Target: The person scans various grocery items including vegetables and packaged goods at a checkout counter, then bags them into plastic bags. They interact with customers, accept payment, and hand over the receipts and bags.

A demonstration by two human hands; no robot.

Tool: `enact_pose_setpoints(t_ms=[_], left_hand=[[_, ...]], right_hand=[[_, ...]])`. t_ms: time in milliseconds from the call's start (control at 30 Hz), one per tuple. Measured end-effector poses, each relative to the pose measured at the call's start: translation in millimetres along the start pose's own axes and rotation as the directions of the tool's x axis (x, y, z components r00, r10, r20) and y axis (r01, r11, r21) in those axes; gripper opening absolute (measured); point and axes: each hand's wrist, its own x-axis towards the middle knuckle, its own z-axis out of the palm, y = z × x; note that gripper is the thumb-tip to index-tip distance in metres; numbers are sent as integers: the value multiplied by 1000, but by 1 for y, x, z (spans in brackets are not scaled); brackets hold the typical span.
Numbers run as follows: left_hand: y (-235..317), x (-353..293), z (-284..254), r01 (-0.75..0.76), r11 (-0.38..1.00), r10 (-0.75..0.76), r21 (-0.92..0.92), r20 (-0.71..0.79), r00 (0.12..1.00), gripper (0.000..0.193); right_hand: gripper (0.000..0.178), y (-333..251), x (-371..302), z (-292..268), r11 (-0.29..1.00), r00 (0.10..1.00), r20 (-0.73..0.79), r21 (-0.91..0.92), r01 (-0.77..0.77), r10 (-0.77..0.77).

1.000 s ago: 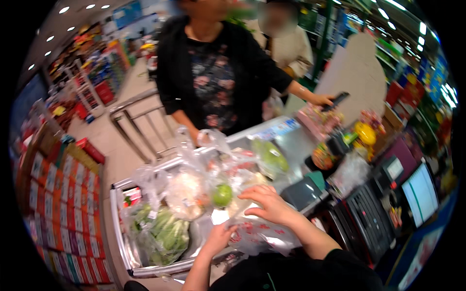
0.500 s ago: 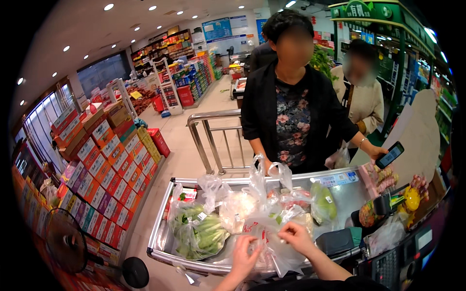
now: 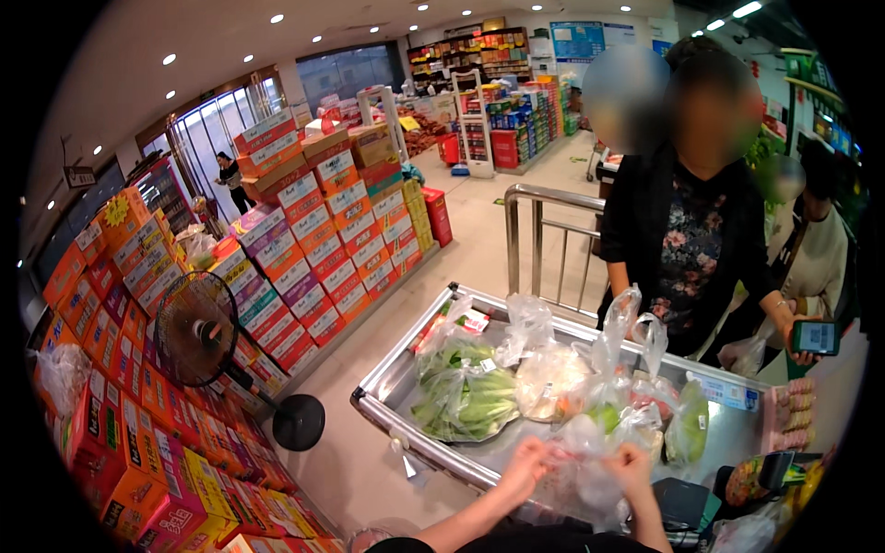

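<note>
Pinching a plastic bag, both hands hover near the counter edge.

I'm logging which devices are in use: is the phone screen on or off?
On. The phone screen, held by the person in the black jacket, is lit and shows a pale square pattern.

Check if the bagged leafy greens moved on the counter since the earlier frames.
No. The bagged leafy greens still lie at the left end of the metal counter; their shift in the picture comes from the camera moving.
</note>
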Motion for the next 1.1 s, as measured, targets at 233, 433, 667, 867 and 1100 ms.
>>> enact_pose_setpoints(t_ms=[233,433,667,867,1100], left_hand=[[91,11,-38,-413,910,386,-28,-303,872,25],[47,20,-36,-256,956,283,142,-234,930,23],[4,-30,63,32,825,-401,564,545,736,15],[20,-17,49,-342,366,-69,866,391,918,17],[7,47,-31,-367,439,605,820,32,795,10]], right_hand=[[33,53,-1,-152,944,820,-559,-321,-76,-124],[52,8,-34,-127,733,896,-407,-662,-156,-176],[64,-76,-15,-47,661,946,-38,-725,196,-322],[27,-57,-24,-103,898,986,-103,-434,75,-132],[23,-49,-66,-128,985,706,704,161,-63,-70]])
